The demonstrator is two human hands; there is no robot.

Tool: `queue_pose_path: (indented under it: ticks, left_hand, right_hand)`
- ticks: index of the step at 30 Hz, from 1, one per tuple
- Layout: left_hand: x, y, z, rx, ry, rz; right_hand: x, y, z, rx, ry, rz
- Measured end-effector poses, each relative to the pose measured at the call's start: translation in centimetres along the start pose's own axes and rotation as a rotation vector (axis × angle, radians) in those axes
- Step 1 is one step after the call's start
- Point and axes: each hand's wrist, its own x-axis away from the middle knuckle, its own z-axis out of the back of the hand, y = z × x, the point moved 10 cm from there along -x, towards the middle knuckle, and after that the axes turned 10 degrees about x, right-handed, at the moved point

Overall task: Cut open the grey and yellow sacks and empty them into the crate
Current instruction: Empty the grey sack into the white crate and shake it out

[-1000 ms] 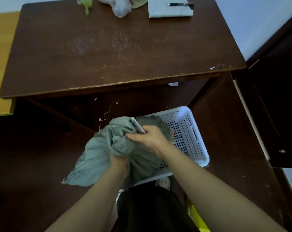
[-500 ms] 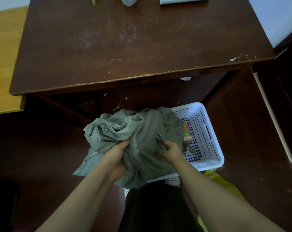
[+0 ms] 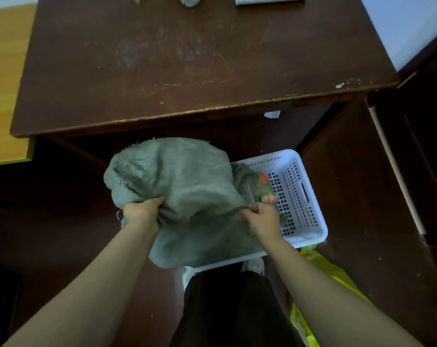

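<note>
- Nearest the camera, on the near side of the crate [image 3: 310,196], are the person's dark trousers [image 3: 232,309]. Two white shoes [image 3: 253,264] are tucked against the crate's near rim.
- The yellow sack [image 3: 337,276] lies on the floor off the crate's near right corner, partly hidden by the right forearm.
- The left hand [image 3: 141,212] is off the crate's left side, with its fingers curled round a bunched fold of the grey sack [image 3: 187,196].
- The right hand [image 3: 262,219] is above the crate's near half. Its fingers are curled tight on another fold of the same sack, along with a slim metal blade [image 3: 252,197] that points toward the crate's far wall.
- Stretched between both hands, the grey sack covers the crate's left half and bulges out past its left rim. Its lower edge hangs over the near rim.
- The crate is white and perforated and stands on the dark floor. It has a handle slot in its right wall, and its right half is uncovered.
- Inside the crate, at the sack's right edge, are small red, orange and green items [image 3: 265,186], too blurred to identify.
- Beyond the crate's far rim stands a scratched dark wooden table [image 3: 187,71]. A white paper scrap [image 3: 272,113] lies under its edge, past the crate's far right corner.
- Farthest from the crate, at the tabletop's far edge, are a white sheet [image 3: 270,0] and a pale crumpled thing [image 3: 190,0], both cut off by the frame.
</note>
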Motion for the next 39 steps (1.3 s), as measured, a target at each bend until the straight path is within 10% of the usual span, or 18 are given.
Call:
queue_pose_path:
  ticks: [5, 9, 13, 17, 22, 26, 39]
  left_hand:
    - [-1.9, 1.0, 3.1, -0.07, 0.128, -0.09]
    - [0.2, 4.2, -0.7, -0.852, -0.08, -0.722]
    - [1.8, -0.3, -4.2, -1.453, -0.517, -0.695]
    - [2.5, -0.7, -4.6, -1.932, -0.515, -0.987]
    - [3.9, 4.8, -5.3, -1.335, -0.369, -1.111]
    - [3.6, 6.2, -5.1, -0.816, -0.449, -0.812]
    - [2.7, 5.5, -4.6, -0.5, -0.517, -0.585]
  right_hand:
    - [1.1, -2.7, 1.5, 0.095, 0.011, 0.114]
    - [1.7, -1.7, 2.3, 0.013, 0.06, 0.055]
    - [1.5, -3.9, 2.8, 0.075, 0.07, 0.148]
    - [2.0, -4.1, 3.0, 0.032, 0.1, 0.183]
    - [1.8, -2.3, 3.1, 0.105, 0.041, 0.118]
    - [2.9, -4.9, 2.8, 0.068, 0.085, 0.234]
    - [0.7, -3.2, 4.9, 0.102, 0.135, 0.16]
